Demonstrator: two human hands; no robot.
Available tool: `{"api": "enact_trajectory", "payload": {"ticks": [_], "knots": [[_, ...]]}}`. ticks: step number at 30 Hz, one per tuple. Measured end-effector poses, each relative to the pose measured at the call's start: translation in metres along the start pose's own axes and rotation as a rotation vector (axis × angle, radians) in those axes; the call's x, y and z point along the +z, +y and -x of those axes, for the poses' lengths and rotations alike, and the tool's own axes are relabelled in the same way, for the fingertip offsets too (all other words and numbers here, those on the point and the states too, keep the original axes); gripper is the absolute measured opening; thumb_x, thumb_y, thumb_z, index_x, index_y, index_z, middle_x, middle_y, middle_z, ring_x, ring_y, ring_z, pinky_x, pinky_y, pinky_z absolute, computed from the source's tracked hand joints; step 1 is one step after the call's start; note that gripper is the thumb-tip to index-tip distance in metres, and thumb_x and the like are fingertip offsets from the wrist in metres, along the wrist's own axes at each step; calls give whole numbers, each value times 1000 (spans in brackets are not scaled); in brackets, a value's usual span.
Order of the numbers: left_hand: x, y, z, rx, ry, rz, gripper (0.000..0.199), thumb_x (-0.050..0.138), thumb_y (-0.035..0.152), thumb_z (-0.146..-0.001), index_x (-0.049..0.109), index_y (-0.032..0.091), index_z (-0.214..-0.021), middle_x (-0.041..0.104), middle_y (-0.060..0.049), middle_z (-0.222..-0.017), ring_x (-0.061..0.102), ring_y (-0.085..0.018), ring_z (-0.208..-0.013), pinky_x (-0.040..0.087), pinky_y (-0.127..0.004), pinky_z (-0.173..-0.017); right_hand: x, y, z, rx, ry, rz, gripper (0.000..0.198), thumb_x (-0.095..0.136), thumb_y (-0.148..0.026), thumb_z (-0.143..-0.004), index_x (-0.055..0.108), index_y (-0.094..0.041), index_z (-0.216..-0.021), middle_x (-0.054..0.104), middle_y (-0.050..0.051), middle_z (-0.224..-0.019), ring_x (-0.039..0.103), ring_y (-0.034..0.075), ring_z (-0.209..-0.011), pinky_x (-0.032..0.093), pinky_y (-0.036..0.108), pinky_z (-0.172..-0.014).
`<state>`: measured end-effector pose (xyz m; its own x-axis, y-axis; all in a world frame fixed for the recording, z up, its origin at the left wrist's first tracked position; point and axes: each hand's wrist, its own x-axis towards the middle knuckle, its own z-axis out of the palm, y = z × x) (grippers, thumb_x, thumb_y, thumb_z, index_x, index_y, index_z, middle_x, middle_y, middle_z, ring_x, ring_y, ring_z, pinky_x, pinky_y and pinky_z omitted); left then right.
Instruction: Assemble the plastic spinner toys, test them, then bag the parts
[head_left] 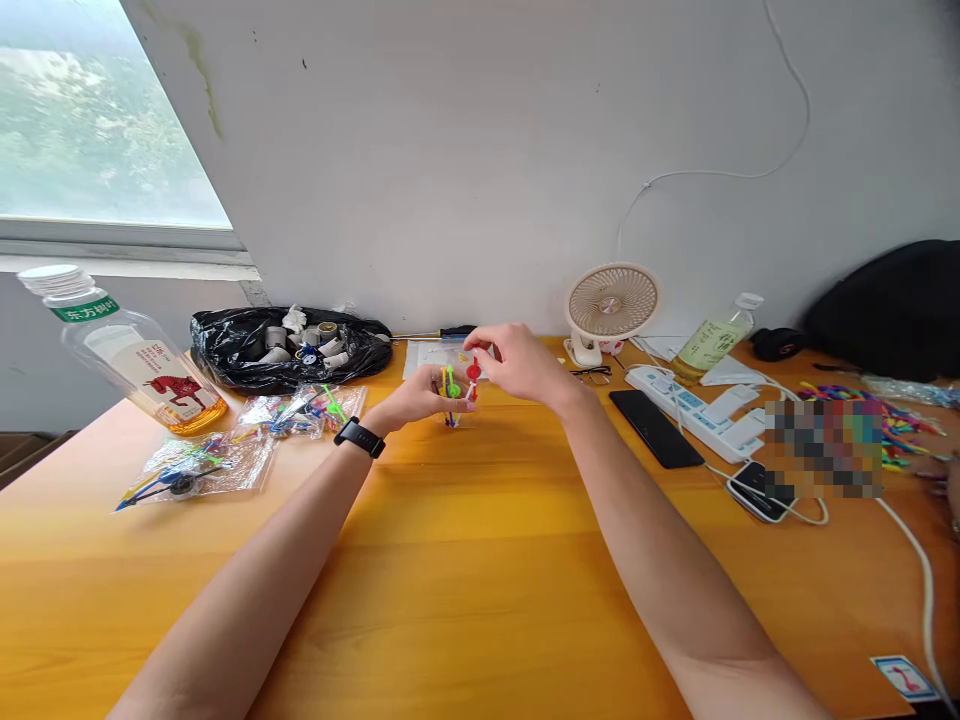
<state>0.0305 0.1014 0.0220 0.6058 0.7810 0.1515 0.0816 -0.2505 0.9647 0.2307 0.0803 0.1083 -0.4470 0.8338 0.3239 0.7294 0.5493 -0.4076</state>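
Near the middle of the table, my left hand grips a small assembly of coloured plastic building pieces, with green, yellow, blue and white parts showing. On its right side is a red round connector. My right hand reaches in from above, its fingers closed around the top of the red piece. A black watch is on my left wrist. Under and behind the hands lies a pale sheet or bag, partly hidden by them.
Clear bags of plastic parts lie at left, near a large bottle and a black bag of grey fittings. At right are a small fan, a phone, a power strip, cables and another bottle.
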Motion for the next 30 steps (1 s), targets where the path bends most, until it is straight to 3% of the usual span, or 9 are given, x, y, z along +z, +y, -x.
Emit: {"api": "enact_trajectory", "payload": {"ticks": [9,13,16,20,24,30], "knots": [[-1,-5,-1,-3,39,-27,32,86,43,-79,77,16,-94,77,-8,-87,71,-22,-79,52,-30,-69,-10,-9,7,23,-93,123,34,54,-45,-103,78,-23,-94,75,3,-81,57,15,-65,31,30,-63],[-2,2,2,-16,42,-9,37,87,46,-78,79,17,-98,77,-8,-85,71,-21,-74,51,-29,-66,-15,-10,8,-4,-104,137,18,64,-33,-96,77,-22,-89,76,3,-86,59,15,-70,33,28,-66],[-4,9,4,48,63,45,42,87,45,-79,79,18,-110,79,-9,-101,74,-25,-90,55,-33,-79,-18,-7,7,-27,1,112,18,61,-24,-95,79,-23,-96,78,3,-90,61,16,-74,35,28,-68],[-10,11,3,64,79,138,50,87,43,-81,76,19,-122,75,-13,-125,70,-29,-114,54,-40,-99,-20,-4,7,-60,-48,22,23,60,-23,-93,82,-23,-98,77,3,-85,60,16,-72,35,29,-66],[-13,9,2,41,126,123,48,89,45,-80,77,18,-117,76,-13,-122,70,-29,-114,55,-38,-96,-22,-2,8,-54,-17,12,23,58,-24,-94,80,-20,-97,75,3,-82,60,16,-72,35,29,-66],[-15,19,1,54,193,63,41,88,53,-78,78,16,-92,78,-10,-102,73,-25,-96,57,-38,-91,-24,8,9,-2,-193,-3,15,67,-27,-89,77,-21,-98,74,3,-84,59,14,-70,36,27,-65]]}}
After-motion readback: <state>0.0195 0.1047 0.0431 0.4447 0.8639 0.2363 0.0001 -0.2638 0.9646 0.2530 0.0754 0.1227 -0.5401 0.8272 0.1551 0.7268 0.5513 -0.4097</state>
